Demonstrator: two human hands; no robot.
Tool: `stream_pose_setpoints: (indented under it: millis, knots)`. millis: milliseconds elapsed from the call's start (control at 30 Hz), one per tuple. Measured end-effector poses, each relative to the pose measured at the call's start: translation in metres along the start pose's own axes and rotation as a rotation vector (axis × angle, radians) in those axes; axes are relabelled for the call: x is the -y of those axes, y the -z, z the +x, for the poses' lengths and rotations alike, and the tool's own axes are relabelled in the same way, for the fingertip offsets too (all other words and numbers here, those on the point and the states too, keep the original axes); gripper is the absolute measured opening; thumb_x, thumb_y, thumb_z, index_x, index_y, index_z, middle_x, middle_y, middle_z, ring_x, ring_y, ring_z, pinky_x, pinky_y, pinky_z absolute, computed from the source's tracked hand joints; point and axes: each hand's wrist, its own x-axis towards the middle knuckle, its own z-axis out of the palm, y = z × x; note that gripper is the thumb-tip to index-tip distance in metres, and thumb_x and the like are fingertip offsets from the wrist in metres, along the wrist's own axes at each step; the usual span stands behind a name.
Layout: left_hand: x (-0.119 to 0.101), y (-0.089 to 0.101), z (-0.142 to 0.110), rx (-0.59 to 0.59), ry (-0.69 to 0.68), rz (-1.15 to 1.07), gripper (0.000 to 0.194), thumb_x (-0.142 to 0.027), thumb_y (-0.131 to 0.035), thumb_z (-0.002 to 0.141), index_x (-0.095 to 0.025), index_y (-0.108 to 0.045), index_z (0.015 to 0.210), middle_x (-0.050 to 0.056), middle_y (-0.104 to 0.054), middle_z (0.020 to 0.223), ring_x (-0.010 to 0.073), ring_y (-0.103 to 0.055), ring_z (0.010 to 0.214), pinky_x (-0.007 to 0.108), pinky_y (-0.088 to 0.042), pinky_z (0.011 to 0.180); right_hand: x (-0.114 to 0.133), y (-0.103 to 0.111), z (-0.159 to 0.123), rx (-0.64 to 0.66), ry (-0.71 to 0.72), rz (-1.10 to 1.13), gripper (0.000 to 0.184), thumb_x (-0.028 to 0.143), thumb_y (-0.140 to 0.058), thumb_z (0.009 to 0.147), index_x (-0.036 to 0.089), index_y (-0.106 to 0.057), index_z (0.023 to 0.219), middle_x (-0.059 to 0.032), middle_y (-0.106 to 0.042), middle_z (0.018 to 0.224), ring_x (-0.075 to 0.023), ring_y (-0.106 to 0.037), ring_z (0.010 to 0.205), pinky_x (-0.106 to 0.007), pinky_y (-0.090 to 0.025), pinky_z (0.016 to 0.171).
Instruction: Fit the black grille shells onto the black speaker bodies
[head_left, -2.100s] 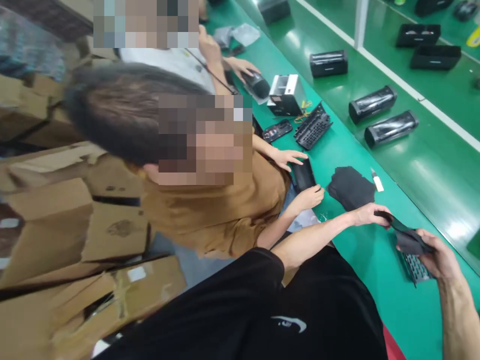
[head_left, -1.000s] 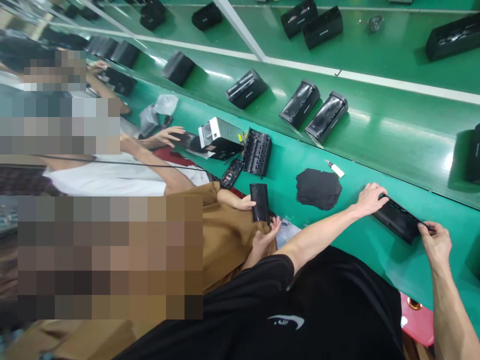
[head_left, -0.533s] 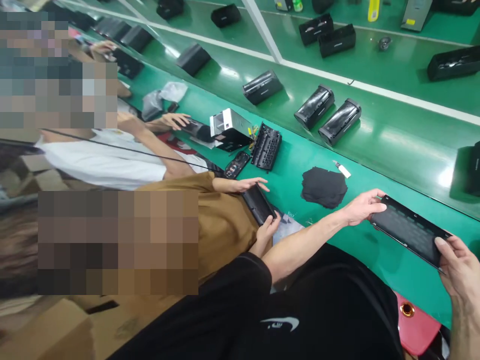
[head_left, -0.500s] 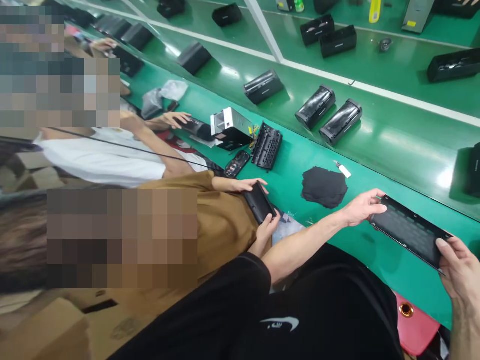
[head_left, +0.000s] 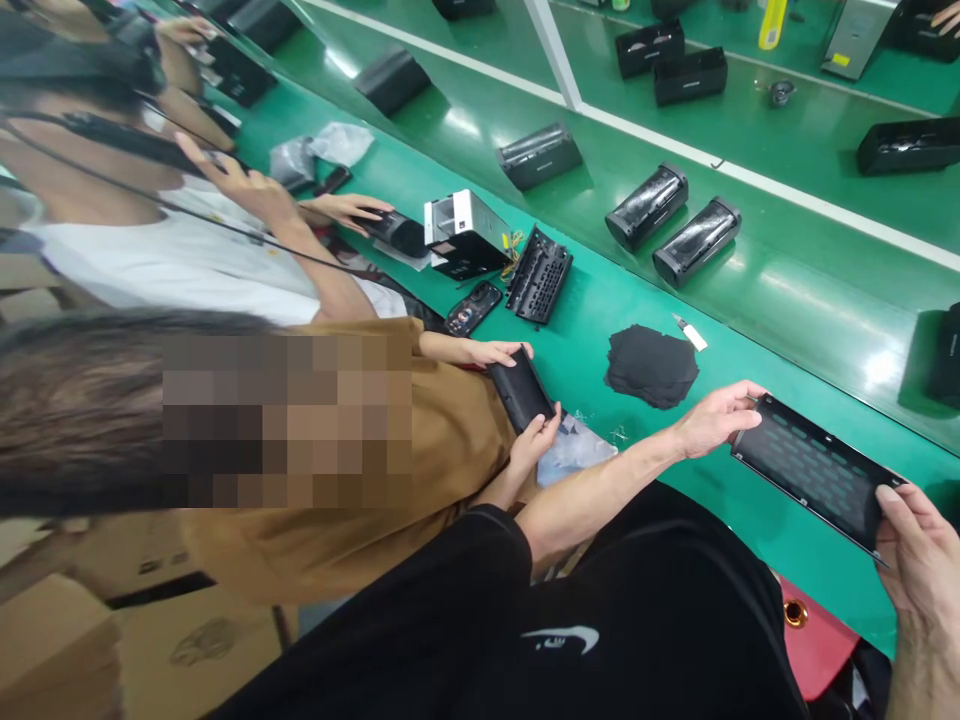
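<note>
Between my two hands a black slotted speaker panel [head_left: 814, 470] is held up over the green bench, slanting down to the right. My left hand [head_left: 716, 420] pinches its left end, thumb on the near face. At the opposite end, my right hand [head_left: 919, 530] grips the corner with the thumb pressed on top. Green shows through rows of oblong slots in its middle. Left of the panel, a pile of thin black sheets [head_left: 651, 367] lies on the bench, with a small white-handled cutter [head_left: 691, 333] beside it.
A co-worker in a brown shirt [head_left: 450, 430] sits close on my left, holding a black panel [head_left: 521, 390]. Black speaker housings [head_left: 697, 242] stand on the green conveyor [head_left: 787, 290] beyond the bench. A phone [head_left: 474, 307] and ribbed black shell [head_left: 538, 275] lie farther left; a pink stool [head_left: 817, 640] is below.
The panel has shifted slightly left and its slots show more clearly against the green. My grip stays on both ends. The view has shifted a little.
</note>
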Motion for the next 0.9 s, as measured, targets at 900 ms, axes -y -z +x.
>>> stream_pose_setpoints:
  millis: [900]
  knots:
    - [0.002,0.008,-0.007,0.031,-0.007,0.070,0.060,-0.025,-0.084,0.067,-0.019,-0.064,0.123,0.005,-0.068,0.109,0.0092,-0.058,0.075,0.022,-0.041,0.067,-0.004,0.002,0.001,-0.094,-0.039,0.097,0.056,0.039,-0.104,0.053,0.020,-0.069,0.091,0.0024,-0.066,0.074,-0.0104,-0.058,0.060,-0.019,-0.049,0.054]
